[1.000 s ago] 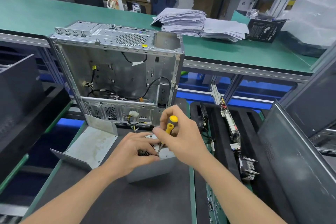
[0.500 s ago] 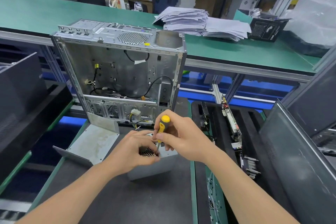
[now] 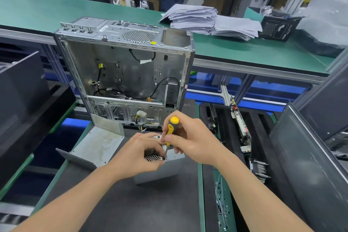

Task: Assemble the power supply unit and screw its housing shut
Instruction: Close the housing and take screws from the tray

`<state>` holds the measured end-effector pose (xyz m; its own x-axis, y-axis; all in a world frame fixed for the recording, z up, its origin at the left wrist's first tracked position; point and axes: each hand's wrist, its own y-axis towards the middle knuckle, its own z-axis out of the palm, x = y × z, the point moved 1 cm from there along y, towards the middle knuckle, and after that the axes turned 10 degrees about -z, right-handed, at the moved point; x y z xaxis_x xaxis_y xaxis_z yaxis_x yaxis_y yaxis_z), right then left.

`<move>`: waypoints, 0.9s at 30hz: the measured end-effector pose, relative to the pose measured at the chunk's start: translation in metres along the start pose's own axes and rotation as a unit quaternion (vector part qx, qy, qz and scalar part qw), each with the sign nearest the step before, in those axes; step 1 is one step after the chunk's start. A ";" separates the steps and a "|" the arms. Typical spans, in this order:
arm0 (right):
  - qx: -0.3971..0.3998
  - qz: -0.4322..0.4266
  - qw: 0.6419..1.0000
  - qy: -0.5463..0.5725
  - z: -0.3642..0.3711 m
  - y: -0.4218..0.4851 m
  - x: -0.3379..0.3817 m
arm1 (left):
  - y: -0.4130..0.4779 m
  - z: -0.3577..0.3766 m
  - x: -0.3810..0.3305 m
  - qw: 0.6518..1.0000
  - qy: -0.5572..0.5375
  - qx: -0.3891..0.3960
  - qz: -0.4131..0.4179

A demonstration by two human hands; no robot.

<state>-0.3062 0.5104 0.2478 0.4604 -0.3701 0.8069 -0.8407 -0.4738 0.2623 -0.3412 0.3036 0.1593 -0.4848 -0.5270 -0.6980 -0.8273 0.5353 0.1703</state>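
Bright even overhead light, soft shadows, wide-angle bowing at edges.

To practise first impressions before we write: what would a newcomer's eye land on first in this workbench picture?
The yellow-handled screwdriver at the centre stands out, gripped by the right hand with its tip on a grey metal box that the left hand steadies. Just behind stands an open computer case, wires hanging inside. Further back, a messy stack of papers lies on the green bench.

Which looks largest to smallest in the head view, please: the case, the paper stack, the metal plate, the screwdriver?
1. case
2. paper stack and metal plate: they look alike, and the stack lies farther off, so unranked
3. screwdriver
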 end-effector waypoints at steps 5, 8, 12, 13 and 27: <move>0.002 0.001 1.000 0.016 -0.001 -0.001 -0.001 | 0.000 0.001 -0.002 1.000 0.001 -0.010 0.002; 0.031 0.004 0.999 0.024 -0.003 -0.002 0.000 | 0.000 0.000 -0.003 1.000 -0.006 -0.010 0.001; 0.046 0.005 0.999 -0.007 -0.004 0.001 0.003 | 0.000 0.000 -0.004 1.000 -0.005 -0.012 0.005; 0.035 0.008 0.999 -0.028 -0.002 0.002 0.004 | 0.000 0.000 -0.004 1.000 -0.005 -0.015 0.008; -0.008 -0.008 0.993 -0.116 0.014 0.007 0.012 | 0.002 0.005 0.000 0.999 0.004 -0.038 0.026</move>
<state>-0.3025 0.4917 0.2519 0.5249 -0.5374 0.6601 -0.8367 -0.4684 0.2839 -0.3413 0.3077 0.1556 -0.5292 -0.5052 -0.6816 -0.8201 0.5105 0.2584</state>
